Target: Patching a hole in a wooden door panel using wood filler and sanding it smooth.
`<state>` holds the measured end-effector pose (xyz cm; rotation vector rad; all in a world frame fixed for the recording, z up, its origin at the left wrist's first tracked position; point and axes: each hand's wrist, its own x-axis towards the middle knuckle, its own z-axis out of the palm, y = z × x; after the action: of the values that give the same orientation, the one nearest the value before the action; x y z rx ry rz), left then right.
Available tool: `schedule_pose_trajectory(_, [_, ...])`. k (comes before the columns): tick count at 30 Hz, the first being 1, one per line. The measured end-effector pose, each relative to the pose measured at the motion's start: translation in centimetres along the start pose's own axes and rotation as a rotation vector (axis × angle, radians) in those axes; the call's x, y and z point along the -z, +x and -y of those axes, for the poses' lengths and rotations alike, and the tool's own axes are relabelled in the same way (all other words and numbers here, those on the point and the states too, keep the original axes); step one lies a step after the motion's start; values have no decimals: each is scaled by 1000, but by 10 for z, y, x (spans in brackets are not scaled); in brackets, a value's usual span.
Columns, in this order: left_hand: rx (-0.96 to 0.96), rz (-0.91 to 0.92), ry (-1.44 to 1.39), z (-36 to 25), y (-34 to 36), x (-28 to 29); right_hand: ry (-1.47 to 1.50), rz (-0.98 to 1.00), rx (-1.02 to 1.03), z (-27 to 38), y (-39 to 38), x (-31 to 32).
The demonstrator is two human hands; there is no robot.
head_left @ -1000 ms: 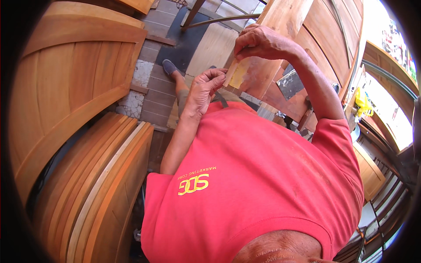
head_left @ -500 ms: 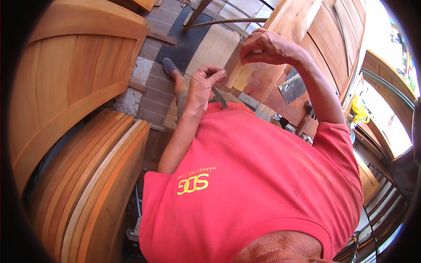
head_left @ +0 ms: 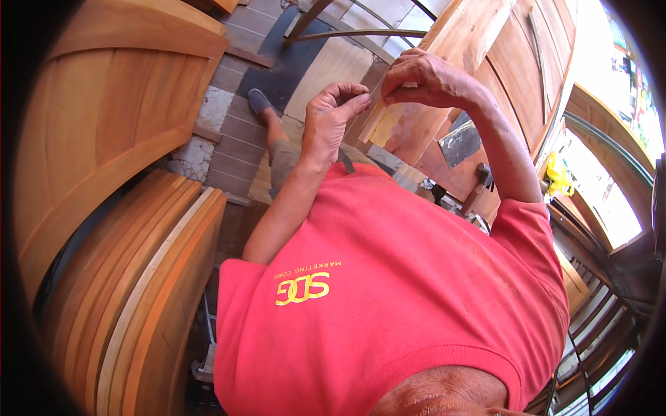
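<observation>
My left hand (head_left: pixel 331 121) is raised just short of the end of a pale wooden board (head_left: pixel 476 24), thumb and fingertips pinched together; whatever it may hold is too small to make out. My right hand (head_left: pixel 427 82) is bent over that board end with its fingers curled and pinched, their contents hidden; whether they touch the wood I cannot tell. Below it, the board carries a yellowish patch (head_left: pixel 385 125). Behind the board are reddish wooden panels (head_left: pixel 520 69) and a dark scraped plate (head_left: pixel 460 143).
Large wooden door panels (head_left: pixel 111 125) stand at the left, above a row of upright panels (head_left: pixel 132 291). A dark curved frame (head_left: pixel 354 33) crosses the tiled floor ahead. A yellow plastic bag (head_left: pixel 558 173) sits at the right, near slatted dark furniture (head_left: pixel 590 333).
My left hand has moved upward and slightly right. My right hand has shifted slightly right and down since one second ago, its fingers still curled.
</observation>
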<state>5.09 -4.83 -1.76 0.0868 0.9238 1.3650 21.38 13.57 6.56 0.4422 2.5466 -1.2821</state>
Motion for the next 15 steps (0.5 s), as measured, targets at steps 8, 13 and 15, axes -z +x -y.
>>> schedule_pose_trajectory(8, [57, 7, -26, 13, 4, -1, -32, -43, 51, 0, 1, 0])
schedule_pose_trajectory(13, [100, 2, -68, 17, 6, -6, -20, -69, 38, -2, -1, -1])
schedule_pose_trajectory(15, [109, 10, -81, 18, 7, -7, -22, -72, 36, -2, -1, -2])
